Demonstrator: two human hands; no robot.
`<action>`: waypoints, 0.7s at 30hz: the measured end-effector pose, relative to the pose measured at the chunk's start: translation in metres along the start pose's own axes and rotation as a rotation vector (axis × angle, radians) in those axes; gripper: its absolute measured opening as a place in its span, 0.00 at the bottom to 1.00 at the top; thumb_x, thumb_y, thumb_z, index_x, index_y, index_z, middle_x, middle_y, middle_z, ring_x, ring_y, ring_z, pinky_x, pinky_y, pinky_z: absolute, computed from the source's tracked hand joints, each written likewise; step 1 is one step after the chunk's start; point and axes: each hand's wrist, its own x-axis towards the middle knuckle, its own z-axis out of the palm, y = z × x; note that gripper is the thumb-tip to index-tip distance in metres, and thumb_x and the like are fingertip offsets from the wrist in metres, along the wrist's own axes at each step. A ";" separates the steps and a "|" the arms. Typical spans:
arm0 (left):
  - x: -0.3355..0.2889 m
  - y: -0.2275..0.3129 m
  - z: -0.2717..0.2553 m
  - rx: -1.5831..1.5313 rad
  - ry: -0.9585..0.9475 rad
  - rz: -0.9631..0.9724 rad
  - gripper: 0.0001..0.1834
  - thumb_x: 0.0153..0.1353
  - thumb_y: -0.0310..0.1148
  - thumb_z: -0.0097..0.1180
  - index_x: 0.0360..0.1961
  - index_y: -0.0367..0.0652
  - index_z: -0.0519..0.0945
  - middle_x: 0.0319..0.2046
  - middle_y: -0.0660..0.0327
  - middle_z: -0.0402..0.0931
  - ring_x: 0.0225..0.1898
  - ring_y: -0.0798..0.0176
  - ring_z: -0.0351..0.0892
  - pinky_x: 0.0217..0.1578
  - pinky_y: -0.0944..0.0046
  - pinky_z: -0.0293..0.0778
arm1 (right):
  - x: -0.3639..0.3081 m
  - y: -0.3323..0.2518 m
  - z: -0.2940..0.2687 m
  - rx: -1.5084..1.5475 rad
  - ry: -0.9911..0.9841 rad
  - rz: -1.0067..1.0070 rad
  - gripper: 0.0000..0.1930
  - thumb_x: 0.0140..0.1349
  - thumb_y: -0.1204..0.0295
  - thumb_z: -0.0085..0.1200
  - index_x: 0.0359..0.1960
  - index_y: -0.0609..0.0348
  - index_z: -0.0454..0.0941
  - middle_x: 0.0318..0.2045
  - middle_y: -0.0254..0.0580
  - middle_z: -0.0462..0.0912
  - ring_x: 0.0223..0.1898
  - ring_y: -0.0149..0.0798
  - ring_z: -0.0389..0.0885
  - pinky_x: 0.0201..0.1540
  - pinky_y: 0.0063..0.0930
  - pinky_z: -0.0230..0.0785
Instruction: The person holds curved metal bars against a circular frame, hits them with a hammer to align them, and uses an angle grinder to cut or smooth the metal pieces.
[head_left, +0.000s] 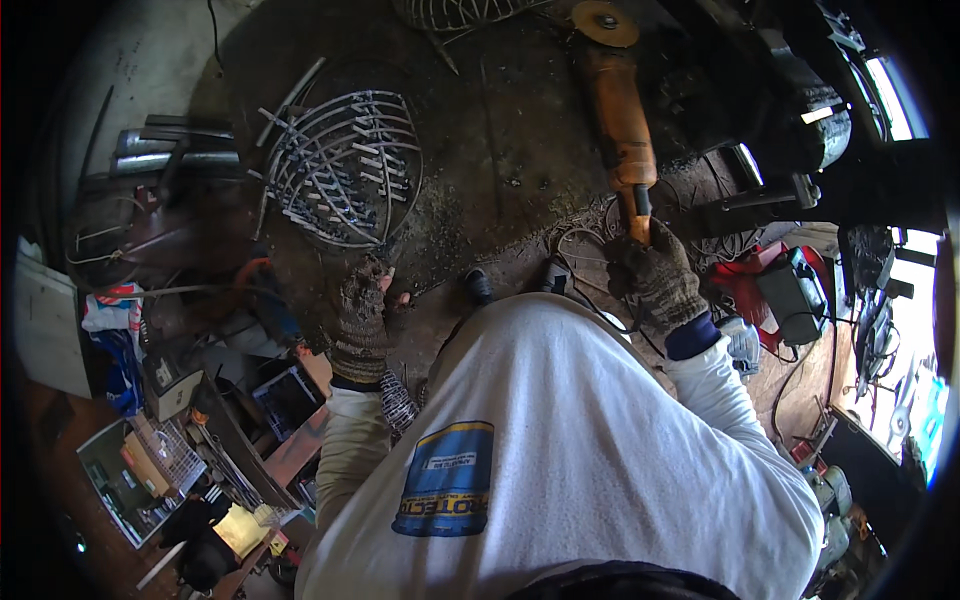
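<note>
My right hand [655,278], in a worn knit glove, is closed round the rear handle of an orange angle grinder [622,120]. The grinder points away from me, its round yellowish disc [605,22] at the far end. My left hand [360,315], also gloved, is just below the near tip of a curved metal lattice [340,165] of bent rods and short crossbars. Its fingers are loosely bent, with bare tips showing and the thumb apart; nothing shows between them. Whether the glove touches the lattice is unclear. The lattice lies on a dark, dusty work surface [480,130].
Another curved rod piece [465,12] lies at the far edge. Metal bars [180,160] rest at the left. Loose cables [590,235] run near my right hand. A red and grey machine [790,295] stands to the right. Cluttered shelving [230,430] fills the lower left.
</note>
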 end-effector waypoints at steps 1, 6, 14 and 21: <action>0.003 0.001 0.001 -0.009 0.066 0.019 0.20 0.55 0.31 0.66 0.51 0.46 0.79 0.48 0.51 0.78 0.49 0.45 0.77 0.52 0.48 0.73 | 0.001 -0.002 -0.002 -0.002 -0.009 0.004 0.14 0.59 0.72 0.60 0.43 0.61 0.72 0.26 0.37 0.78 0.19 0.31 0.76 0.20 0.26 0.70; 0.012 0.010 -0.005 -0.025 0.118 0.039 0.19 0.57 0.33 0.65 0.50 0.45 0.79 0.47 0.51 0.78 0.48 0.45 0.77 0.52 0.48 0.73 | 0.003 -0.004 -0.004 -0.072 0.013 -0.038 0.14 0.58 0.69 0.61 0.42 0.61 0.74 0.25 0.36 0.78 0.20 0.30 0.76 0.22 0.25 0.70; 0.011 0.007 0.002 -0.137 0.080 -0.017 0.19 0.57 0.33 0.65 0.50 0.45 0.79 0.48 0.51 0.78 0.49 0.45 0.77 0.52 0.48 0.73 | -0.002 -0.006 0.010 -0.102 -0.015 -0.052 0.14 0.60 0.66 0.62 0.41 0.61 0.75 0.25 0.35 0.78 0.20 0.29 0.76 0.21 0.24 0.70; 0.014 0.012 -0.003 -0.170 0.078 -0.030 0.21 0.56 0.30 0.66 0.52 0.45 0.79 0.50 0.50 0.76 0.51 0.45 0.76 0.52 0.47 0.72 | 0.008 -0.008 0.026 -0.047 0.003 -0.009 0.10 0.60 0.74 0.60 0.41 0.63 0.75 0.24 0.37 0.78 0.18 0.30 0.76 0.20 0.25 0.69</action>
